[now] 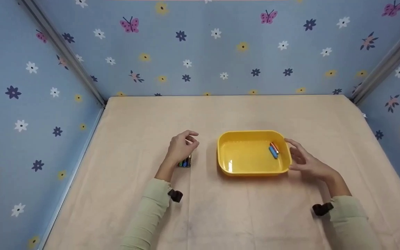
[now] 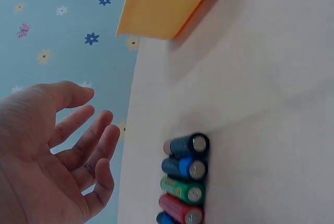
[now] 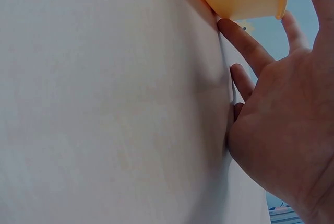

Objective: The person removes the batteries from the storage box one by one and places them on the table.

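I'm watching the table (image 1: 227, 215) first: its far edge runs straight along the flowered back wall (image 1: 203, 52), with a side panel angling down at either hand, and the yellow tray (image 1: 243, 154) sits well apart from all of those edges. There's a good stretch of table beyond the tray and another on its near side — plenty of room to slide it either way — and a narrower strip between the tray's left wall and the left hand (image 1: 182, 148). Over there the fingers are loosely bent, thumb apart from them, pinching nothing that I can see, and they hang over the row of batteries (image 2: 178, 186), not touching it in my left wrist view. On the other side, the right hand (image 1: 308, 165) has its fingers spread at the tray's right end, fingertips against the wall and rim. Now the count: one tray, two hands, one small black camera on each wrist. Inside the tray, two batteries (image 1: 273, 152), one blue and one reddish, lie side by side near the right wall. In the row on the table I make it five — two dark at the top, then green, red, and a blue one cut off by the frame — and I can't tell whether more follow.
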`<control>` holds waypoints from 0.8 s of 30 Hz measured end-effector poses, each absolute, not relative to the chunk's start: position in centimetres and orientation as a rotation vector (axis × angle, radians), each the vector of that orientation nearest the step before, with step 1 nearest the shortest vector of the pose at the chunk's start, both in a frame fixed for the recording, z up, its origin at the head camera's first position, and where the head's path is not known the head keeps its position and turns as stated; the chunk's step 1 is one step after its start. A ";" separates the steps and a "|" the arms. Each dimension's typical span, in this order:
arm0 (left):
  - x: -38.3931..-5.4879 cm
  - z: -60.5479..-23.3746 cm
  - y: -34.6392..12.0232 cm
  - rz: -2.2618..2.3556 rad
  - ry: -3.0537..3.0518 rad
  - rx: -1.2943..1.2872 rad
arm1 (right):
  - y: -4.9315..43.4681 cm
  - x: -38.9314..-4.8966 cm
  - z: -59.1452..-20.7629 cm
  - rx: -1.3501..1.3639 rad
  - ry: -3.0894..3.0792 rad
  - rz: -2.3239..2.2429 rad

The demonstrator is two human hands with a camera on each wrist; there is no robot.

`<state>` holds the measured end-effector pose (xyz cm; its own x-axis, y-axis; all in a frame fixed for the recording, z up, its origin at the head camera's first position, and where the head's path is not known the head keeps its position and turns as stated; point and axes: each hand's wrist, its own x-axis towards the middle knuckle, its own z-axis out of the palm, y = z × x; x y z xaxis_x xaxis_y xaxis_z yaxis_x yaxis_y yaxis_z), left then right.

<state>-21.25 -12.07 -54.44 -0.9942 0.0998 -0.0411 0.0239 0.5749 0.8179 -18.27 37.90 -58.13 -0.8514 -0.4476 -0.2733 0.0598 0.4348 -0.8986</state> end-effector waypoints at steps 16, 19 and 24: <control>-21.9 -53.1 -7.9 1.373 2.685 0.262 | 38.1 -18.6 -58.4 -0.378 2.216 -1.434; -22.0 -52.9 -7.2 1.372 2.657 0.263 | 38.1 -18.5 -58.3 -0.375 2.225 -1.422; -22.1 -52.8 -6.0 1.343 2.632 0.264 | 38.1 -18.5 -58.3 -0.377 2.214 -1.429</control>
<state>-22.09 -6.04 -52.76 -0.9690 0.2355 -0.0742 0.0782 0.5775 0.8126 -18.52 38.10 -58.34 -0.8496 -0.4697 -0.2398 0.0251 0.4182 -0.9080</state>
